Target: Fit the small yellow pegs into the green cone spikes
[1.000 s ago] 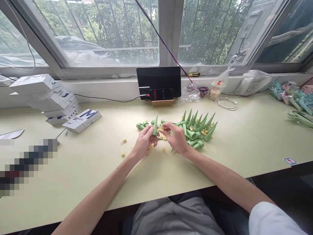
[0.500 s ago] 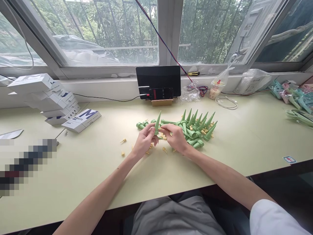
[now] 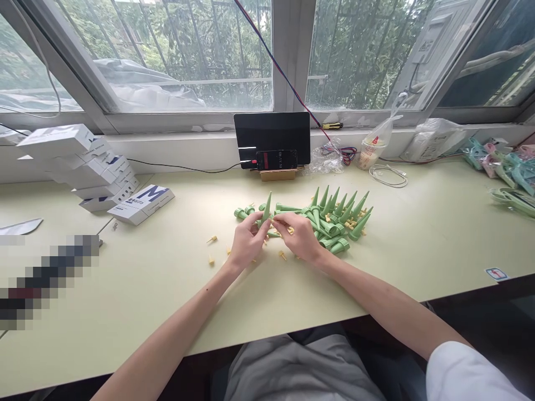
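My left hand (image 3: 247, 240) is closed round a green plastic plant watering spike (image 3: 266, 207), its pointed tip upward. Close against its side, my right hand (image 3: 300, 236) pinches a small yellow plastic peg (image 3: 272, 220), mostly covered by the fingertips. Whether the peg sits in the spike cannot be seen. Right of my hands lies a heap of green spikes (image 3: 330, 227), several standing point up and others on their sides. Loose yellow pegs (image 3: 282, 255) are scattered on the table around my hands.
A phone (image 3: 276, 160) leans on a black tablet (image 3: 271, 131) at the back. White boxes (image 3: 83, 161) are stacked at the left, with one box (image 3: 141, 205) lying nearer. A bagged cup (image 3: 371, 151), a white cable (image 3: 388, 175) and pastel plastic items (image 3: 510, 167) lie right.
My left hand has turned slightly, and the spike has shifted a little left and lower in its grip. The right hand stays pinched beside it. The view has moved slightly.
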